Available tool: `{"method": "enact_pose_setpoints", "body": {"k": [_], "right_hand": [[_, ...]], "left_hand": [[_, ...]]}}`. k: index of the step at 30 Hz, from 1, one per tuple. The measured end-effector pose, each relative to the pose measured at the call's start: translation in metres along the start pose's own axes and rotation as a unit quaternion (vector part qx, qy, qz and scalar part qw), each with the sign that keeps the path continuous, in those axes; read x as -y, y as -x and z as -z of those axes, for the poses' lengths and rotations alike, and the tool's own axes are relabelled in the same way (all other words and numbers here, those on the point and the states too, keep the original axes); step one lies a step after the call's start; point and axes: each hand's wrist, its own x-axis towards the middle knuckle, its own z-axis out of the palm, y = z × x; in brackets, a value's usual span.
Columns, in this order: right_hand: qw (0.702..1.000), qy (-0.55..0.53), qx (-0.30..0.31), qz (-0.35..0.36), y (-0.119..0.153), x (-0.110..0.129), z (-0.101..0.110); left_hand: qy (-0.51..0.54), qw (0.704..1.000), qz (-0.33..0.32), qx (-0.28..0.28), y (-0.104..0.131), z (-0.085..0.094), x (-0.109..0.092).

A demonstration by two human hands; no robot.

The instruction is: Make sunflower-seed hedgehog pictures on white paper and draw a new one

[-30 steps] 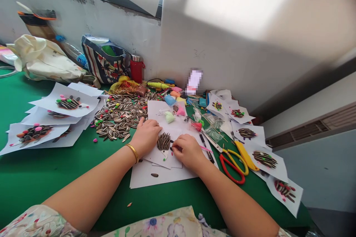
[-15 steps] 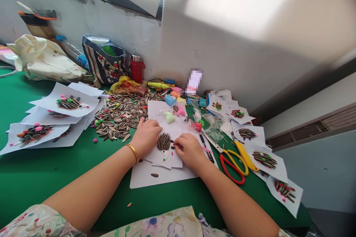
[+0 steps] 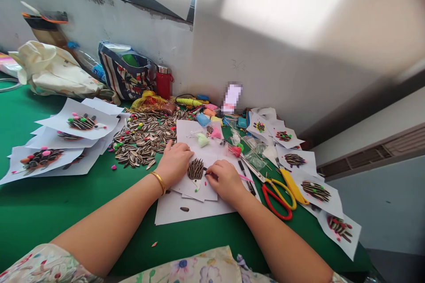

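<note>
A hedgehog figure (image 3: 195,169) of sunflower seeds, with a white pointed face and a green dot, lies on white paper (image 3: 203,193). My left hand (image 3: 175,162) rests flat on the paper's left side, fingers apart, with a gold bangle at the wrist. Just right of the figure, my right hand (image 3: 226,179) has its thumb and fingertips pinched together by a small dark piece; what the fingertips grip is too small to make out. A loose seed (image 3: 184,209) lies on the lower sheet.
Left of the paper spreads a seed pile (image 3: 142,137). Scissors (image 3: 279,194) with red and yellow handles lie at right. Finished sheets (image 3: 89,124) are stacked at left, others along the right. Behind stand a red bottle (image 3: 163,83) and a striped bag (image 3: 128,73).
My right hand has shifted very slightly, its fingertips still beside the seed figure. My left hand stays where it was.
</note>
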Motion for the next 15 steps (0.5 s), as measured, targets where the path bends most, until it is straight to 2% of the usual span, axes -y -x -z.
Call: {"method": "enact_pose_setpoints", "body": {"k": [4, 15], "right_hand": [[1.000, 0.006, -0.008, 0.006, -0.0009, -0.0002, -0.0029], [1.000, 0.004, 0.015, 0.016, -0.0005, -0.0016, -0.0033]], "left_hand": [[0.000, 1.000, -0.001, -0.002, 0.0003, -0.0009, 0.0002], [0.006, 1.000, 0.002, -0.001, 0.0003, 0.0001, 0.0001]]}}
